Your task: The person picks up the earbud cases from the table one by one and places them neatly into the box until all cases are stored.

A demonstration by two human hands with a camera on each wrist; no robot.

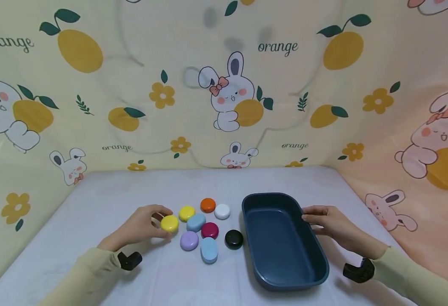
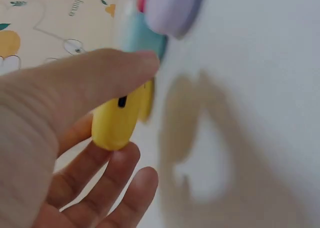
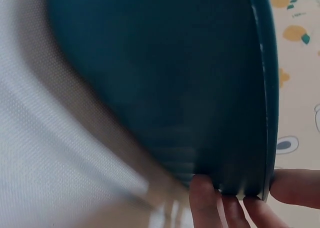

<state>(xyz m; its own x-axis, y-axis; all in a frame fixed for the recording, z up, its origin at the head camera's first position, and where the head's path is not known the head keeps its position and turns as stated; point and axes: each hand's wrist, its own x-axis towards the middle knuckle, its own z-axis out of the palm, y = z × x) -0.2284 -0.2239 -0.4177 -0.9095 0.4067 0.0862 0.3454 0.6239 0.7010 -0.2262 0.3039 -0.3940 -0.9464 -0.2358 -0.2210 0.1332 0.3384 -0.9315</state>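
My left hand (image 1: 143,225) pinches a yellow round, macaron-shaped piece (image 1: 169,223) between thumb and fingers. A small black mark shows on that piece in the left wrist view. Beside it lie another yellow piece (image 1: 187,213), a round-ended blue one (image 1: 196,222), a lilac one (image 1: 189,241), a crimson one (image 1: 210,230) and a light-blue oblong one (image 1: 209,250). At the right, my right hand (image 1: 332,225) holds the side of a dark blue deep tray (image 1: 315,255). In the right wrist view, fingers touch its outer wall and the thumb lies at the rim.
An orange piece (image 1: 207,205) and a white piece (image 1: 222,211) lie at the back of the group. The black piece (image 1: 234,239) sits close to the tray's left wall. A white cloth (image 1: 139,187) covers the table, and printed fabric (image 1: 185,51) hangs around it.
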